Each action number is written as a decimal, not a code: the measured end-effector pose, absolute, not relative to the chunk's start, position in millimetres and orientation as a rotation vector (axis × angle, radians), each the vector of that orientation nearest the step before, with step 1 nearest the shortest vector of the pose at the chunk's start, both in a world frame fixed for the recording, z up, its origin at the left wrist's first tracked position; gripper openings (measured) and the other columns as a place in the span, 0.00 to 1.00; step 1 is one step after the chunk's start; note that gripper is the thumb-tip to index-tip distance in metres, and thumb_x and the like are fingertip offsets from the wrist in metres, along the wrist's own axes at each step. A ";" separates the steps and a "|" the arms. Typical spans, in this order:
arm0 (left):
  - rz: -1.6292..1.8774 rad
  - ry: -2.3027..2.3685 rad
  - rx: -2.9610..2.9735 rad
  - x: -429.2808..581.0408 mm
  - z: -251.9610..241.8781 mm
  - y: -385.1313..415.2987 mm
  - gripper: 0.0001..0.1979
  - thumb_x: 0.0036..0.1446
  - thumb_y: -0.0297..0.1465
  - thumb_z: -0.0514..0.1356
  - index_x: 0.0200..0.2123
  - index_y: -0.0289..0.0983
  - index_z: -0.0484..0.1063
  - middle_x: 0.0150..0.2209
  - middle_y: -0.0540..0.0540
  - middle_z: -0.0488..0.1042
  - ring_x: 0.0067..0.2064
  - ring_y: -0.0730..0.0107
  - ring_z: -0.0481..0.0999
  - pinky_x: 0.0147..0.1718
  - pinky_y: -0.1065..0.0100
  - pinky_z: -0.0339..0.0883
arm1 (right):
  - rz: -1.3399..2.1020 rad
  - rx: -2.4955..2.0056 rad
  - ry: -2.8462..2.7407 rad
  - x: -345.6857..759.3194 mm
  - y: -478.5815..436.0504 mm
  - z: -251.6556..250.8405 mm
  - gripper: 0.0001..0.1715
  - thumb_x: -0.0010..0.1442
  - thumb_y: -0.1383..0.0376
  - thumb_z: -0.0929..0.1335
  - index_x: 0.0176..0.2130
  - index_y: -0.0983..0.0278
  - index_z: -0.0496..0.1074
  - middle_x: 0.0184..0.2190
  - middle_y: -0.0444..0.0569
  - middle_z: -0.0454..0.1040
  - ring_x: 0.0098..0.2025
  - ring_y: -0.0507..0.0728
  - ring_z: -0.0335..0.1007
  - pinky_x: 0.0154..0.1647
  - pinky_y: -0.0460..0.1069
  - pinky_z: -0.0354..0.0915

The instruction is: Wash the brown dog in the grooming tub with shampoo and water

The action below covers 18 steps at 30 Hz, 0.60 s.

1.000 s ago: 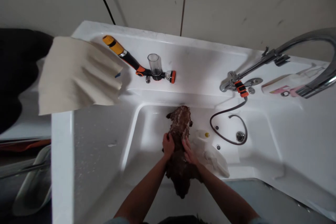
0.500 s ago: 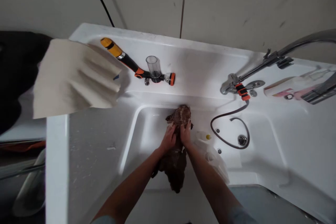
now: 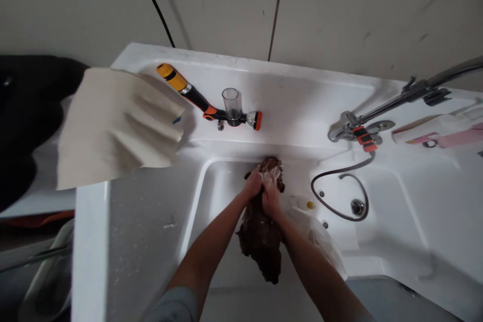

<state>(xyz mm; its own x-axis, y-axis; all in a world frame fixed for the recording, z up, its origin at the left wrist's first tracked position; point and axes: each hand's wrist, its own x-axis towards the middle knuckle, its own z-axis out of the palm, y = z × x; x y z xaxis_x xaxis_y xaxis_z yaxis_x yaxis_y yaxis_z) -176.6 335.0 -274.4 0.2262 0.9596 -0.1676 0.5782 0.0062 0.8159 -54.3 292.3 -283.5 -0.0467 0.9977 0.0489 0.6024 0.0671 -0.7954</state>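
Note:
A small dog (image 3: 262, 241) with wet brown fur is in the white tub (image 3: 188, 201), its far end toward the back wall. My left hand (image 3: 253, 183) is on the left of its neck, the fingers curled into the fur. From the right, my right hand (image 3: 270, 196) presses on the same part, close beside the left. White lather covers the fingers and the fur between them. The fingertips are partly hidden by foam and fur. Both forearms lie either side of the dog's body.
A yellow-black sprayer (image 3: 196, 98) with a clear cup lies on the back ledge. At right are a chrome faucet (image 3: 341, 128), a grey hose (image 3: 315, 178), a drain (image 3: 357, 206) and bottles (image 3: 422, 133). A crumpled clear plastic bag (image 3: 317, 231) is beside the dog. A beige cloth (image 3: 113, 126) hangs at left.
My hands have come closer together over the dog's neck, with more lather showing on them. The whole view has shifted slightly, so everything appears lower and further right.

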 end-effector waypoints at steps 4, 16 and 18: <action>0.535 1.315 1.772 -173.0 -273.4 334.1 0.28 0.70 0.30 0.50 0.68 0.26 0.70 0.73 0.29 0.66 0.76 0.48 0.64 0.76 0.47 0.57 | 0.734 -1.868 -1.553 -43.4 311.5 -278.8 0.37 0.68 0.65 0.58 0.71 0.70 0.65 0.71 0.68 0.67 0.78 0.69 0.55 0.75 0.71 0.56; 0.834 1.320 1.348 -183.7 -288.9 272.6 0.32 0.69 0.40 0.54 0.71 0.33 0.67 0.75 0.33 0.64 0.78 0.51 0.59 0.77 0.45 0.51 | 0.573 -2.007 -2.146 -56.0 356.7 -212.6 0.23 0.66 0.68 0.61 0.52 0.68 0.81 0.55 0.64 0.79 0.63 0.68 0.69 0.69 0.64 0.61; 0.751 1.379 1.111 -188.7 -291.1 242.9 0.31 0.69 0.43 0.52 0.66 0.31 0.72 0.69 0.30 0.72 0.74 0.46 0.67 0.73 0.42 0.60 | 0.673 -1.909 -2.509 -64.7 363.2 -190.3 0.19 0.67 0.66 0.64 0.44 0.68 0.84 0.49 0.65 0.82 0.58 0.68 0.72 0.70 0.63 0.59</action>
<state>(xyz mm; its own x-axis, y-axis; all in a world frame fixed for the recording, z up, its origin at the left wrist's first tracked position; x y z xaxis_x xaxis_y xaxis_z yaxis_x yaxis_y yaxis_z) -188.7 242.9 -291.1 0.1035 0.9234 -0.3697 0.1905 0.3464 0.9185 -64.7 363.2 -190.3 -0.2966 0.9029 -0.3111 0.9374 0.2129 -0.2757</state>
